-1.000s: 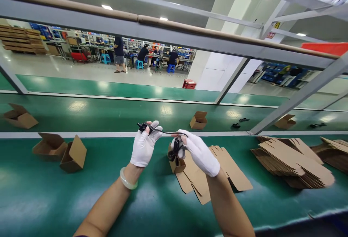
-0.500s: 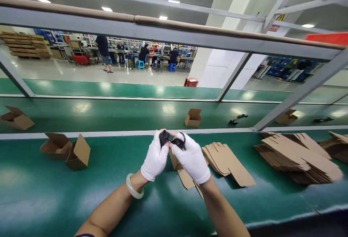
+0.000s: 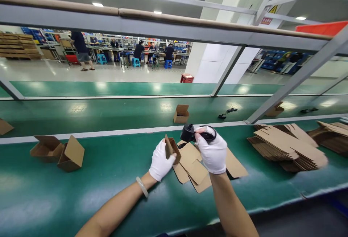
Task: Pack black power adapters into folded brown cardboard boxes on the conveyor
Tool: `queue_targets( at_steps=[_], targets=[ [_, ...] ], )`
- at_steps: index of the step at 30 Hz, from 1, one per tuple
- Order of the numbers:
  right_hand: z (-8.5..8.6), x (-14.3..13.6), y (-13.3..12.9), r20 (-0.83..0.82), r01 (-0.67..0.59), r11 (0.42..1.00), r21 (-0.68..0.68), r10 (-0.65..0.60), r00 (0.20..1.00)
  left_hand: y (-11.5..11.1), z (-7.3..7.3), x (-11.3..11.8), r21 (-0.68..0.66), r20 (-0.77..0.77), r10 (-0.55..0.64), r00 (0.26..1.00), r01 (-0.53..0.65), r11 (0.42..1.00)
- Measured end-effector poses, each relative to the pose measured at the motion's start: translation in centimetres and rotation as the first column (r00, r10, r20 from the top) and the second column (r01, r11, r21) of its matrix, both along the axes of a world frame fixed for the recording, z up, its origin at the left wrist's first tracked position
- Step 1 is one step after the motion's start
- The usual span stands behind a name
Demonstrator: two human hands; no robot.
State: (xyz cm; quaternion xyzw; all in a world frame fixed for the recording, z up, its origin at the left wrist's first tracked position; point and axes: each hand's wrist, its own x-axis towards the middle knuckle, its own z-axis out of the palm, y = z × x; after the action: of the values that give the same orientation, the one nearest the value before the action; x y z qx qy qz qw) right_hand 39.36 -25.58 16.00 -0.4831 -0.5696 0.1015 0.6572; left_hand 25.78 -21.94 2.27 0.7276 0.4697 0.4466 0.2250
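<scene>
Your left hand (image 3: 162, 161) has its fingers bent around the small box (image 3: 177, 157), which is open, beside the flat cardboard (image 3: 197, 171) on the counter (image 3: 54, 200). Your right hand (image 3: 214, 152) has its fingers pinched on the black plug (image 3: 187, 133) and looped cord (image 3: 208, 135), up near the box. Hold the box gently so it won't bend. Pinch the loops snugly, and watch that the hanging cord end (image 3: 182, 145) doesn't catch.
</scene>
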Motion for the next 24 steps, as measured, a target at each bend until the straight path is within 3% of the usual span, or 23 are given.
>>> queue_targets(
  at_steps=[3, 7, 10, 13, 15, 16, 18, 20, 22, 24],
  targets=[
    [-0.6, 0.1, -0.1, 0.065, -0.070, 0.997, -0.020, 0.071, 0.995, 3.0, -0.1, -1.4, -0.039, 0.035, 0.017, 0.999, -0.016, 0.999],
    [-2.4, -1.9, 1.4, 0.124, -0.158, 0.987, -0.026, 0.160, 0.979, 6.9, 2.0, -5.8, -0.101, -0.032, -0.066, 0.997, 0.063, 0.993],
    [-4.4, -4.8, 3.4, 0.197, -0.225, 0.974, -0.015, 0.224, 0.955, 8.2, 2.6, -8.8, -0.156, -0.046, -0.176, 0.983, 0.167, 0.973],
    [-6.2, -7.4, 5.6, 0.390, -0.256, 0.963, -0.088, 0.270, 0.881, 8.3, 2.0, -10.9, -0.208, 0.014, -0.237, 0.971, 0.234, 0.950],
    [-6.8, -8.5, 6.8, 0.603, -0.199, 0.955, -0.220, 0.293, 0.742, 8.2, 1.3, -11.9, -0.231, 0.063, -0.260, 0.964, 0.268, 0.935],
    [-6.9, -8.8, 7.3, 0.704, -0.146, 0.943, -0.300, 0.322, 0.633, 8.2, 1.0, -12.3, -0.241, 0.085, -0.274, 0.958, 0.286, 0.927],
    [-6.7, -9.2, 8.1, 0.819, -0.030, 0.880, -0.475, 0.454, 0.351, 8.2, 0.6, -12.8, -0.262, 0.110, -0.294, 0.949, 0.313, 0.913],
    [-6.5, -9.5, 8.7, 0.789, 0.069, 0.787, -0.613, 0.604, 0.109, 8.4, 0.4, -12.8, -0.287, 0.103, -0.305, 0.947, 0.322, 0.902],
    [-6.4, -10.1, 9.4, 0.714, 0.132, 0.710, -0.692, 0.700, -0.017, 8.8, 0.3, -12.6, -0.307, 0.090, -0.325, 0.941, 0.337, 0.890],
    [-6.5, -10.7, 10.0, 0.662, 0.165, 0.659, -0.734, 0.748, -0.049, 9.1, 0.2, -12.2, -0.313, 0.095, -0.364, 0.927, 0.375, 0.873]
  ],
)
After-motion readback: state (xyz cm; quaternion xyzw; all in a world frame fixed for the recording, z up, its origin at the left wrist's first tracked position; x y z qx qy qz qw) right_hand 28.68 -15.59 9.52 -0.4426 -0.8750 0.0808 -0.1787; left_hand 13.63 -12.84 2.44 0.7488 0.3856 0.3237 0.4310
